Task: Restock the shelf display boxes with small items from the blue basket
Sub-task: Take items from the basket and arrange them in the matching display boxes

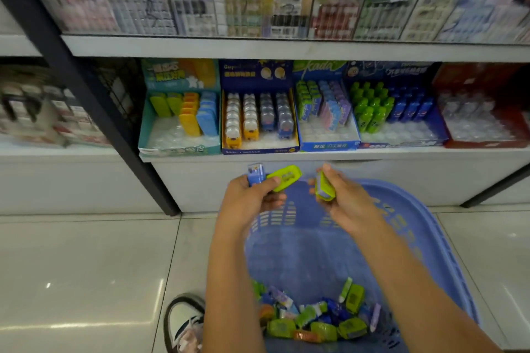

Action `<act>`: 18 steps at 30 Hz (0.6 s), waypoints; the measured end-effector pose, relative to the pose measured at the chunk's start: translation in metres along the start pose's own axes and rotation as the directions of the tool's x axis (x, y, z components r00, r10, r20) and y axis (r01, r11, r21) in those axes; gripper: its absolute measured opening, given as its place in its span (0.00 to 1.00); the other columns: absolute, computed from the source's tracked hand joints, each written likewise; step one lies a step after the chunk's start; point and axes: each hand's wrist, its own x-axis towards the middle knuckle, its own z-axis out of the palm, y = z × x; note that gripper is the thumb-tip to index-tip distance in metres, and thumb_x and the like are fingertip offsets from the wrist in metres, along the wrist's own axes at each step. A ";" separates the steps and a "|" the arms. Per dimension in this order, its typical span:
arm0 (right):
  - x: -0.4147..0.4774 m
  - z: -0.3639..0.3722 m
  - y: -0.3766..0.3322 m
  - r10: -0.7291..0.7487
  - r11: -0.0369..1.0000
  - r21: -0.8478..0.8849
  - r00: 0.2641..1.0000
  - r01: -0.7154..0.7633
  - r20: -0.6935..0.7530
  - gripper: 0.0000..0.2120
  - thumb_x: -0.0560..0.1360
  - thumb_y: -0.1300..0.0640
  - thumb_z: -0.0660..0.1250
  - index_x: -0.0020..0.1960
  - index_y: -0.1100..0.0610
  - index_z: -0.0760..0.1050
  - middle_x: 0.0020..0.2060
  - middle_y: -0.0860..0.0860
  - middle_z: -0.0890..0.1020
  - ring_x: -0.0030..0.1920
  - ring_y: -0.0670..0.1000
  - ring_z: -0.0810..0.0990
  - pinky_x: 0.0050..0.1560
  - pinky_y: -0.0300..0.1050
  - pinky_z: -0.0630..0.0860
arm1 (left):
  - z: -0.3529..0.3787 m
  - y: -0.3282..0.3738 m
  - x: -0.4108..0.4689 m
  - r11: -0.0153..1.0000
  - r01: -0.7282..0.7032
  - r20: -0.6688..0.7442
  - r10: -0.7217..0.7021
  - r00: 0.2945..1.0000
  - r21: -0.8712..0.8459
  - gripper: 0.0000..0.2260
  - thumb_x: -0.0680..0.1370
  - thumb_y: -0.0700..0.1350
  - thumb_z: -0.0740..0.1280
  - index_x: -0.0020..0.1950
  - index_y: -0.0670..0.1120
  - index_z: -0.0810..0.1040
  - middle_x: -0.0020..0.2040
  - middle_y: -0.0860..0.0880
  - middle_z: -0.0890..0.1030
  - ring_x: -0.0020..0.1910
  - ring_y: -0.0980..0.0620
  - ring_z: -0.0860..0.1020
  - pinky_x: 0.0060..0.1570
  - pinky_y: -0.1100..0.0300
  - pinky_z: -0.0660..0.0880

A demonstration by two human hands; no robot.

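Lower left of frame: a shoe point(185, 321) on the tiled floor point(86, 266).

Mid-left, on the lower shelf point(315, 156): teal display box point(179, 120), half empty, holds yellow-green, orange and blue cases. Right of it sit the navy box point(258, 112), the blue box point(325, 112), then the box of green and blue bottles point(395, 112).

Centre frame, above the blue basket point(415, 226): left hand point(252, 198) has fingers curled round two pieces, a small blue item point(255, 175) and a lime-green case point(285, 178), thumb on top. Right hand point(344, 198) pinches another lime case point(324, 188) between thumb and fingers.

Bottom centre: remaining stock point(315, 315) is heaped in the near end of the basket, mixed green, blue and orange.

Handling, my read: hard plastic shells, light, stiff, probably a bit slick. Grip across the flat sides, not the ends, so each one drops upright into a slot. Lime cases likely belong in the teal box's left rows.
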 end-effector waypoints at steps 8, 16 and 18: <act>0.005 0.082 -0.020 0.128 0.944 0.262 0.956 -0.199 0.264 0.13 0.77 0.48 0.60 0.47 0.56 0.77 0.32 0.49 0.83 0.29 0.44 0.81 0.27 0.35 0.77 | -0.052 0.039 -0.014 0.927 -0.269 -0.292 0.189 0.938 -0.263 0.06 0.77 0.40 0.67 0.50 0.40 0.81 0.38 0.46 0.84 0.33 0.53 0.82 0.35 0.64 0.79; 0.038 0.201 -0.052 0.230 0.964 -0.225 0.870 -0.142 0.435 0.17 0.81 0.53 0.49 0.53 0.57 0.75 0.31 0.52 0.71 0.27 0.47 0.65 0.25 0.37 0.58 | -0.091 0.038 -0.010 0.812 -0.392 -0.482 0.159 0.861 -0.433 0.07 0.77 0.39 0.67 0.53 0.39 0.79 0.40 0.44 0.83 0.35 0.52 0.83 0.36 0.64 0.79; 0.045 0.232 -0.054 0.186 0.969 -0.224 0.897 -0.101 0.400 0.11 0.80 0.58 0.54 0.50 0.59 0.74 0.34 0.54 0.72 0.29 0.47 0.66 0.25 0.36 0.62 | -0.097 0.036 -0.009 0.792 -0.406 -0.503 0.147 0.852 -0.455 0.06 0.77 0.39 0.67 0.53 0.39 0.79 0.42 0.43 0.84 0.36 0.52 0.83 0.36 0.64 0.79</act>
